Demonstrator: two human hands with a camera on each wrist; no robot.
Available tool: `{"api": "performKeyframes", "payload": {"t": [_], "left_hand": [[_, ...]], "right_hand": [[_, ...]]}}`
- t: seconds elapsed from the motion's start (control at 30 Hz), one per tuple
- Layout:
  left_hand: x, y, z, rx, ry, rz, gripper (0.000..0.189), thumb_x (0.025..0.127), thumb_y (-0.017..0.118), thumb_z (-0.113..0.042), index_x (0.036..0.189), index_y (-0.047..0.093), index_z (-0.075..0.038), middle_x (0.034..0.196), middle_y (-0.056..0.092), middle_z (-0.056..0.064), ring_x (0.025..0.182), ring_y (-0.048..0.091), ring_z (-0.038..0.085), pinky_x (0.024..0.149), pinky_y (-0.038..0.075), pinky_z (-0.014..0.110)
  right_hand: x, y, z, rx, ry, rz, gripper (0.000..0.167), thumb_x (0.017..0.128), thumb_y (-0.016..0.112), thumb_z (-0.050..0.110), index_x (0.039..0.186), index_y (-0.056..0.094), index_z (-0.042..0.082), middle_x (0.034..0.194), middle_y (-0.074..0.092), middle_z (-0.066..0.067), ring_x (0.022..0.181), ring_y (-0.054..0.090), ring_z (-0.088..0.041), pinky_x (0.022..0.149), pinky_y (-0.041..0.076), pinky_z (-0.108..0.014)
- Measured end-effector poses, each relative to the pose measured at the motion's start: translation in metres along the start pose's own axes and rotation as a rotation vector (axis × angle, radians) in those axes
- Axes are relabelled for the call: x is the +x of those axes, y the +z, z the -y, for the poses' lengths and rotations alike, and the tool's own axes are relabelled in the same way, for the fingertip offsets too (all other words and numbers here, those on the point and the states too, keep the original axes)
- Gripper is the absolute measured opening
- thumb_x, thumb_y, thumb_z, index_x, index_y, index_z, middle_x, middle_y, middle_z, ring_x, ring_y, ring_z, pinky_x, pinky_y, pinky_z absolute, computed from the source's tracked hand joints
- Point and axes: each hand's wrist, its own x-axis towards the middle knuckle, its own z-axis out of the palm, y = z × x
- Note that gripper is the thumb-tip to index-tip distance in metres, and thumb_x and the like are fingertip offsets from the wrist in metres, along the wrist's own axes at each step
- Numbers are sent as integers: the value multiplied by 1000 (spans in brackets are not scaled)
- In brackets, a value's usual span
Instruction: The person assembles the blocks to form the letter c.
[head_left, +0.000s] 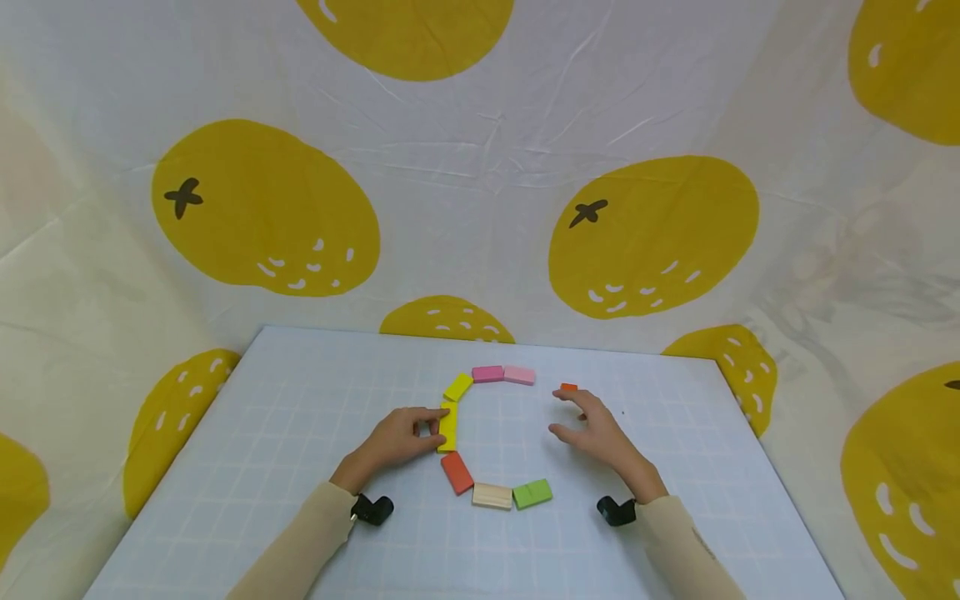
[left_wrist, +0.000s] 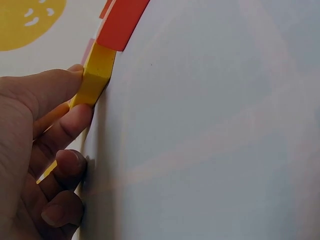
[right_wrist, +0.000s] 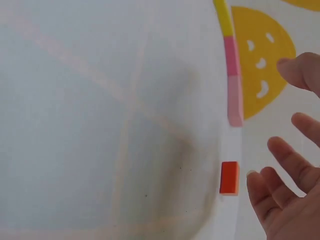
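My left hand (head_left: 401, 435) pinches a yellow block (head_left: 448, 433) on the left side of a curved row of small blocks. In the left wrist view, thumb and finger grip that yellow block (left_wrist: 97, 70), which touches a red block (left_wrist: 122, 25). My right hand (head_left: 600, 432) hovers with spread, slightly bent fingers, holding nothing. Just beyond its fingertips lies an orange block (head_left: 569, 387), apart from the row. The right wrist view shows a gap between the orange block (right_wrist: 229, 177) and the right hand (right_wrist: 290, 200).
A second yellow block (head_left: 458, 387), a magenta block (head_left: 487, 374) and a pink block (head_left: 519, 375) form the row's far part. Nearer are a plain wooden block (head_left: 492, 496) and a green block (head_left: 532, 494). A fruit-print cloth (head_left: 465, 208) hangs behind the pale table (head_left: 300, 392).
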Motion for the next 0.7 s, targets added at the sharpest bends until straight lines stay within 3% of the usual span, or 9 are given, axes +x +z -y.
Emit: {"api": "performKeyframes", "payload": {"t": [0.17, 0.43, 0.7], "left_hand": [[1, 0, 2, -3, -12, 8, 49, 90, 80, -36, 137, 69, -24, 85, 58, -14, 74, 52, 11, 64, 41, 25], [1, -1, 2, -2, -1, 14, 50, 90, 80, -36, 137, 69, -23, 85, 59, -14, 74, 51, 11, 64, 40, 24], [1, -2, 2, -10, -10, 17, 50, 90, 80, -36, 137, 68, -24, 85, 58, -14, 75, 52, 11, 65, 41, 25]], "right_hand": [[14, -3, -7, 17, 14, -54, 62, 89, 80, 20, 144, 55, 3, 142, 57, -19, 129, 53, -39, 100, 49, -57], [29, -3, -22, 27, 143, -102, 66, 92, 76, 23, 150, 49, 6, 147, 51, -19, 131, 49, -39, 103, 49, -54], [36, 1, -30, 29, 247, -108, 60, 95, 70, 13, 150, 47, 9, 147, 49, -19, 130, 49, -38, 104, 48, -52]]}}
